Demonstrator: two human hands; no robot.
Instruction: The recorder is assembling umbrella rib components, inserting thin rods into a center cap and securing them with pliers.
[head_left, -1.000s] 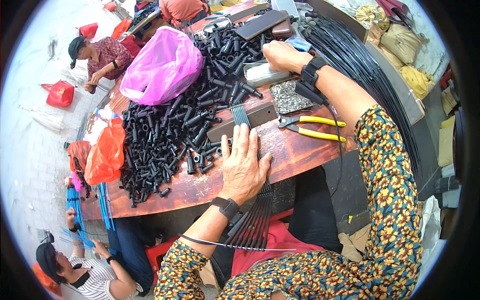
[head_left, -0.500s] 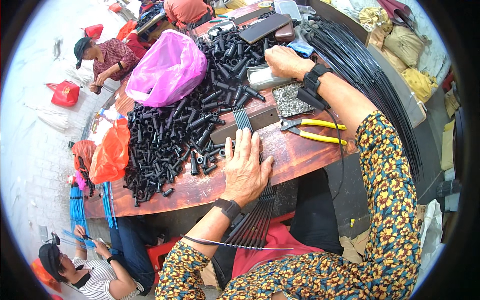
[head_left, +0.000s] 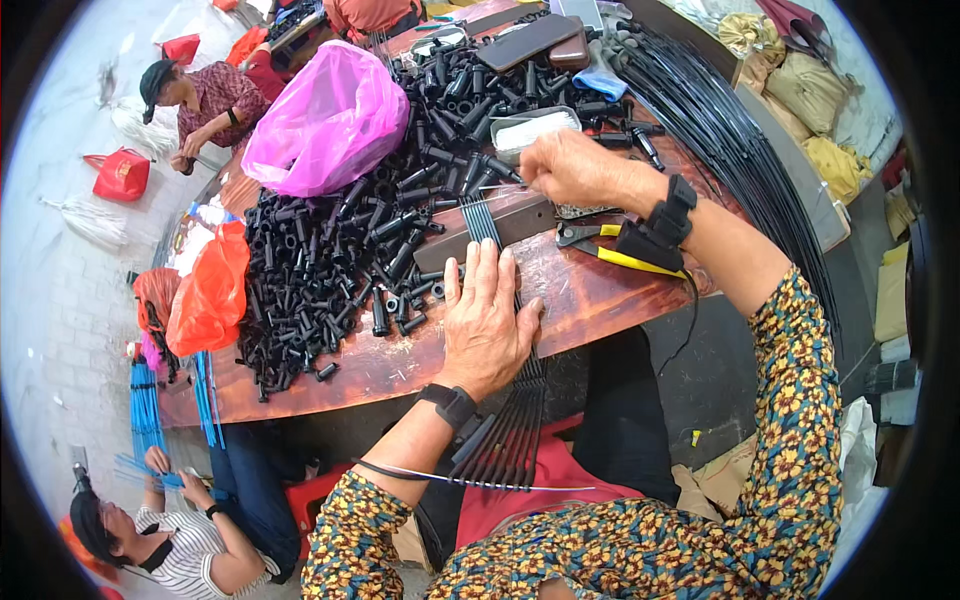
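On the wooden surface point(head_left: 600, 300), the left hand point(head_left: 487, 320) lay flat with fingers spread, pressing down a row of thin black rods point(head_left: 505, 440) that ran off the near edge toward the lap. The right hand point(head_left: 575, 170) was closed in a pinch at the rods' far ends point(head_left: 483, 215), apparently on one small black tube. Judging by the large heap of black tubes point(head_left: 340, 260) alongside, most of the work remained.

place: small assembly workshop
bench: worn wooden table point(head_left: 600, 300) heaped with black plastic tubes point(head_left: 340, 260)
stock: long black rods point(head_left: 740, 130), sacks point(head_left: 820, 90), pink bag point(head_left: 325, 120)
tools: yellow-handled pliers point(head_left: 610, 250)
people: other workers point(head_left: 200, 100) seated around, on the floor
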